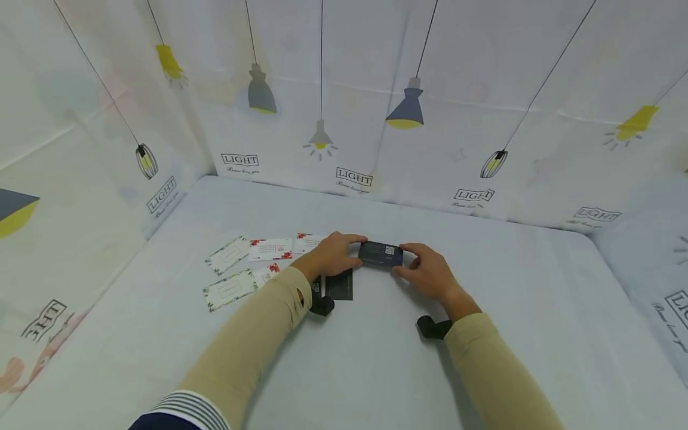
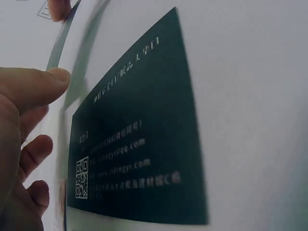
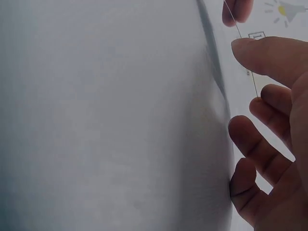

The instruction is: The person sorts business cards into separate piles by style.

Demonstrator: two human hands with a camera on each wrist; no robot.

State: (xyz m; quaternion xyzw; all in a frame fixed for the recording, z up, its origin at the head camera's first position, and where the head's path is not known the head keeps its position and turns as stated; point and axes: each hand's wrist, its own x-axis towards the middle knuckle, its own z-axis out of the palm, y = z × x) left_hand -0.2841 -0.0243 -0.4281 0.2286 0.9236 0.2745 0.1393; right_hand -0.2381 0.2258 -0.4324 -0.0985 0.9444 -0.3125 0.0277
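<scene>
A dark business card (image 1: 380,254) with a small QR code is held between both hands in the head view. My left hand (image 1: 334,253) pinches its left end with thumb and index finger. At the opposite end, the right hand (image 1: 429,270) grips it likewise. Two more dark cards lie below the left hand: one (image 1: 340,286) shows largely, the other is partly covered by the wrist. A dark card with printed lettering (image 2: 139,130) fills much of the left wrist view, beside the left hand (image 2: 21,115). In the right wrist view the right hand (image 3: 274,101) holds a thin edge.
Left of the hands lie white cards with red flowers (image 1: 271,249), one partly behind the left hand, and two green-leaf-bordered cards (image 1: 230,290). A white cloth (image 1: 387,370) covers the table. Lamp-printed fabric (image 1: 355,77) hangs behind it.
</scene>
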